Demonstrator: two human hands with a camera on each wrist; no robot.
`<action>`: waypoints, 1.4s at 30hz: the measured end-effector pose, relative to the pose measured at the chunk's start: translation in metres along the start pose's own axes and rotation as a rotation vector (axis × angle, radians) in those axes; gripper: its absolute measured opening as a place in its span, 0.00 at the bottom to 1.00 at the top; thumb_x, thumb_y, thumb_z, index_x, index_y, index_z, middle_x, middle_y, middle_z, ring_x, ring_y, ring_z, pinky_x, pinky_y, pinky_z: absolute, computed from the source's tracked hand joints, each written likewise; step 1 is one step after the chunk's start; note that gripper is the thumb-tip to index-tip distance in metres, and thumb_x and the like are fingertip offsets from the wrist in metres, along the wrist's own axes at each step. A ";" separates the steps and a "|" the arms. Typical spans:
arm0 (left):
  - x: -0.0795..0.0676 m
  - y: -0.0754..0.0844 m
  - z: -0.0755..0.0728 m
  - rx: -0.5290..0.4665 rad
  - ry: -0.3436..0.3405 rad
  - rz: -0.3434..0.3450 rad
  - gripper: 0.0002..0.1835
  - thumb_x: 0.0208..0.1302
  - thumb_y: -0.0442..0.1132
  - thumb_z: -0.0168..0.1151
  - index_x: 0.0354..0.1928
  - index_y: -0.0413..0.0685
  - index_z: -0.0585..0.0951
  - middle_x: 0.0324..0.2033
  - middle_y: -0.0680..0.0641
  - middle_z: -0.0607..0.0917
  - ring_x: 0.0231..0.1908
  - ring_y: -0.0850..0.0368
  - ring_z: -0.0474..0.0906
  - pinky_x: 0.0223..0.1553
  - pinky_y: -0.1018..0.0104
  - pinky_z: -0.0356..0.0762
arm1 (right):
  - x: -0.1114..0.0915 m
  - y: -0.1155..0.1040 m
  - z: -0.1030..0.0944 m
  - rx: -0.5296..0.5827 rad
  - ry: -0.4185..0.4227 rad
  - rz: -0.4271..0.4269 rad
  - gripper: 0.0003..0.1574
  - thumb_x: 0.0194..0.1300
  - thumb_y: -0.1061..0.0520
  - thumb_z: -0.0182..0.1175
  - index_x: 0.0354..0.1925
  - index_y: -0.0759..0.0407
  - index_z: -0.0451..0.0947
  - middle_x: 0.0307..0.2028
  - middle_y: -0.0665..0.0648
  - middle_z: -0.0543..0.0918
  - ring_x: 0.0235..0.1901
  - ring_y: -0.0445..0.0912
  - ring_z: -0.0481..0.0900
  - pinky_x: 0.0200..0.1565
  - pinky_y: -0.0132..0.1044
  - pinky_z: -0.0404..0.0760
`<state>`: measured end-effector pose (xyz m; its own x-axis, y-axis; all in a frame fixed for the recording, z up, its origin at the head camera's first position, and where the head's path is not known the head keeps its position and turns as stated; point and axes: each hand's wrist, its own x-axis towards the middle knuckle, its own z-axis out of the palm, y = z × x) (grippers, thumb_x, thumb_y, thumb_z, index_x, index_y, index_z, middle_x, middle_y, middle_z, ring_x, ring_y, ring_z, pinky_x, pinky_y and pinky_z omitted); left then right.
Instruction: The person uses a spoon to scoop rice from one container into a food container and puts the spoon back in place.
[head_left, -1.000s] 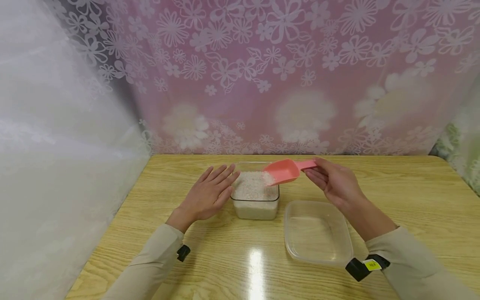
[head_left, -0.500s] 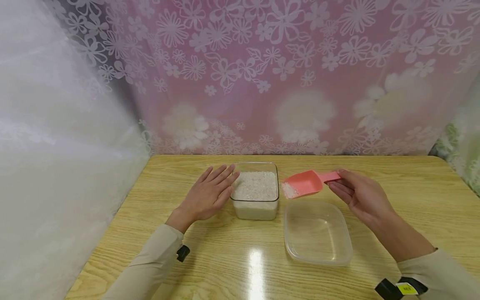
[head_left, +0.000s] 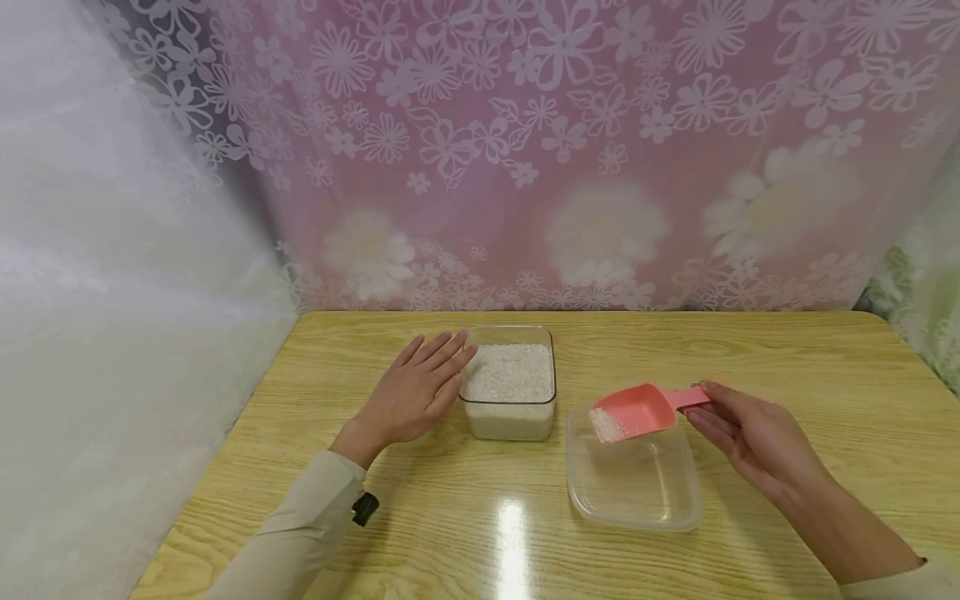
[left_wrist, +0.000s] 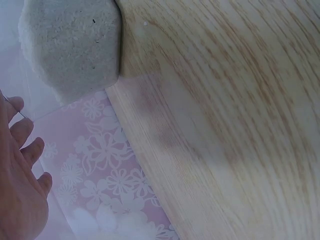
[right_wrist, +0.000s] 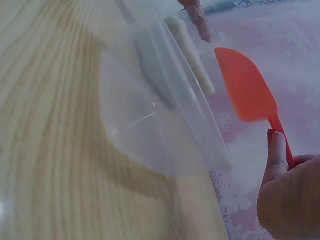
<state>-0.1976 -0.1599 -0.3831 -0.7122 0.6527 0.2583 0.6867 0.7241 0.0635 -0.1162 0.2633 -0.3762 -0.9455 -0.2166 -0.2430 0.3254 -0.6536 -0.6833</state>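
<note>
My right hand [head_left: 757, 437] pinches the handle of a pink scoop [head_left: 641, 410], which carries a little rice [head_left: 606, 426] at its lip. In the head view the scoop hangs over the far side of a clear plastic container [head_left: 633, 508]. From the right wrist the scoop [right_wrist: 247, 87] shows its underside, above the container's rim. With fingers outstretched, my left hand [head_left: 412, 392] rests against the left side of a glass container [head_left: 510, 421] nearly full of rice [head_left: 513, 373]. The left wrist view shows that rice [left_wrist: 72, 45] through the container wall, beside the fingertips.
Both containers stand on a wood-grain table [head_left: 420, 525], the glass one to the left and farther back. A pink floral curtain [head_left: 480, 167] hangs behind the table's back edge. White sheeting [head_left: 135, 292] runs along the left side.
The right hand has carried the scoop of rice rightward and toward the front, from above the glass container to above the clear plastic one. The left hand has stayed in place.
</note>
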 end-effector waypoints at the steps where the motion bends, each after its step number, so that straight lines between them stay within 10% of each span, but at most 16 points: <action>1: 0.000 0.000 0.000 0.000 0.001 0.000 0.27 0.77 0.52 0.31 0.74 0.55 0.59 0.73 0.51 0.55 0.71 0.52 0.49 0.70 0.52 0.41 | -0.002 0.001 -0.002 -0.007 0.005 0.005 0.15 0.73 0.63 0.50 0.43 0.66 0.84 0.38 0.64 0.85 0.38 0.49 0.85 0.47 0.36 0.80; 42: 0.000 0.002 -0.001 0.002 -0.003 -0.006 0.28 0.77 0.54 0.27 0.74 0.56 0.59 0.72 0.49 0.56 0.71 0.52 0.48 0.70 0.52 0.40 | -0.024 0.031 0.001 -0.403 0.054 -0.092 0.10 0.71 0.57 0.55 0.45 0.56 0.82 0.41 0.59 0.85 0.40 0.50 0.85 0.44 0.39 0.81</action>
<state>-0.1959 -0.1592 -0.3819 -0.7165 0.6494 0.2548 0.6824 0.7283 0.0626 -0.0831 0.2472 -0.3906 -0.9725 -0.1249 -0.1967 0.2276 -0.3296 -0.9163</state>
